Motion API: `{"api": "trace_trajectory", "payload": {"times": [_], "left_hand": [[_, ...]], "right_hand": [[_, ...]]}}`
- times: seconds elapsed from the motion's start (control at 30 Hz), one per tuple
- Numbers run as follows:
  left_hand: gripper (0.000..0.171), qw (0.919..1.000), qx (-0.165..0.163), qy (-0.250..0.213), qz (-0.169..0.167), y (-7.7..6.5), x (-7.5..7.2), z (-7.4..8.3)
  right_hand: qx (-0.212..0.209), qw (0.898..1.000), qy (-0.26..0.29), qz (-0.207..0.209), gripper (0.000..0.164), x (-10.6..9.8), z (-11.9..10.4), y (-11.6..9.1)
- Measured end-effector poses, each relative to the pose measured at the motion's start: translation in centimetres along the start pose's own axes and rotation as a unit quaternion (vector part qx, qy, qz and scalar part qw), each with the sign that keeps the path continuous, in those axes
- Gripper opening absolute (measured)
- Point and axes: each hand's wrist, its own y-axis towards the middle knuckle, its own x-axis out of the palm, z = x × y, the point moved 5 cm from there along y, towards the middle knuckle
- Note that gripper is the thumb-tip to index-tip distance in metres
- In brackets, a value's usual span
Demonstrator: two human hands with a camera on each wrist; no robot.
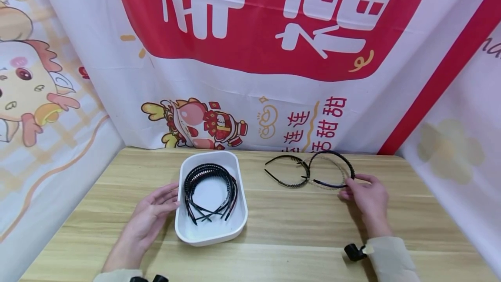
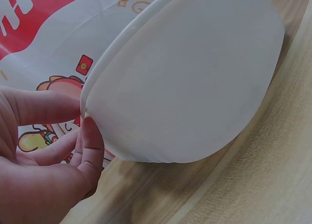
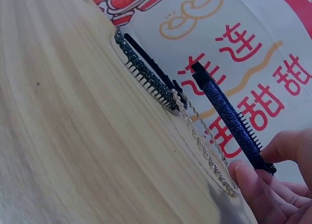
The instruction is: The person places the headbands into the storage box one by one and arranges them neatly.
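A white plastic tub point(image 1: 210, 240) stands on the table at centre left, holding several black toothed headbands point(image 1: 201, 169) stacked in a ring. My left hand point(image 1: 151, 214) is at the tub's left side; thumb and finger pinch its rim point(image 2: 100, 70) in the left wrist view. At the right, my right hand point(image 1: 368, 197) pinches the curved end of a dark blue glittery headband point(image 3: 229, 117) with comb teeth, held raised. Below it lies a beige braided headband point(image 3: 207, 158). A dark toothed headband point(image 3: 139, 68) lies just left of that one, overlapping it.
The wooden table point(image 1: 289, 229) ends at the back against a hanging white and red cloth point(image 1: 242, 66) with cartoon prints and lettering. More printed cloth hangs at the left and right sides. Small black devices point(image 1: 354, 252) are on both wrists.
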Motion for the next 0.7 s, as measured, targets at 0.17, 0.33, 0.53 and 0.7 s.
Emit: {"api": "trace_trajectory", "payload": {"times": [0.17, 0.33, 0.53, 0.7], "left_hand": [[0.058, 1.0, 0.002, 0.004, -0.003, 0.0, 0.1, 0.0], [0.058, 1.0, 0.003, 0.005, -0.005, 0.1, 0.0, 0.0], [0.055, 1.0, 0.004, 0.0, -0.002, 0.1, 0.0, 0.0], [0.058, 1.0, 0.004, 0.004, 0.0, 0.0, 0.0, 0.0]], "right_hand": [[0.003, 1.0, 0.0, -0.013, 0.055, 0.6, -0.1, -0.3], [0.002, 1.0, 0.001, -0.028, 0.057, 1.2, -0.3, -0.6], [0.003, 0.999, -0.007, -0.051, 0.058, 2.0, -0.6, -1.0], [0.003, 0.997, -0.01, -0.077, 0.058, 3.1, -1.0, -1.4]]}}
